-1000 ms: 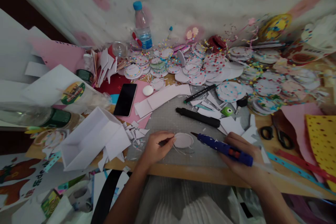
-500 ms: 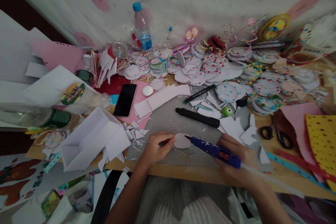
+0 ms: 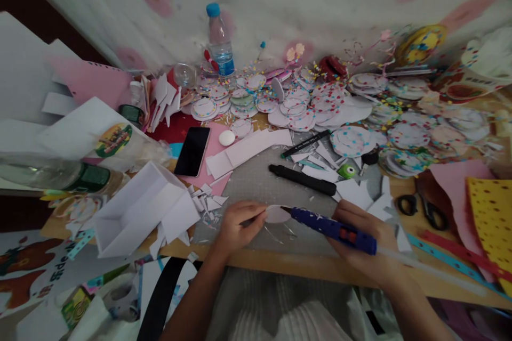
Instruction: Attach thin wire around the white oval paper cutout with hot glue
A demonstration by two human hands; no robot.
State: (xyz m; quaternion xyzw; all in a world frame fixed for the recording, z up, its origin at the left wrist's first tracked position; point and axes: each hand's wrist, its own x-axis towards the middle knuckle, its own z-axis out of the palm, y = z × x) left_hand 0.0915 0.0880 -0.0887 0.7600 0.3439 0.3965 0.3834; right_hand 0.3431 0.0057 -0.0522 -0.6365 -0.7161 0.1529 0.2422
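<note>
My left hand (image 3: 242, 226) pinches the left edge of a small white paper disc (image 3: 276, 215) between thumb and fingertips, just over the grey cutting mat (image 3: 256, 186). In my right hand (image 3: 362, 240) is a dark blue glue gun (image 3: 320, 224) with white marks. A long translucent glue stick (image 3: 432, 269) trails from its back end. The dark nozzle points left and is at the disc's upper right edge; whether it touches the paper I cannot tell. Thin white strands lie on the mat below the disc.
Beyond the hands lie a black marker-like tube (image 3: 302, 179), a green-black pen (image 3: 306, 144) and paper scraps (image 3: 320, 170). Scissors (image 3: 424, 210) sit right, a phone (image 3: 192, 151) and white paper box (image 3: 136, 208) left. Decorated discs (image 3: 296, 104) and a water bottle (image 3: 221, 42) line the back.
The rear of the glue gun and my right hand have shifted slightly right, while the nozzle stays by the disc. The disc looks a little more tilted in my left hand.
</note>
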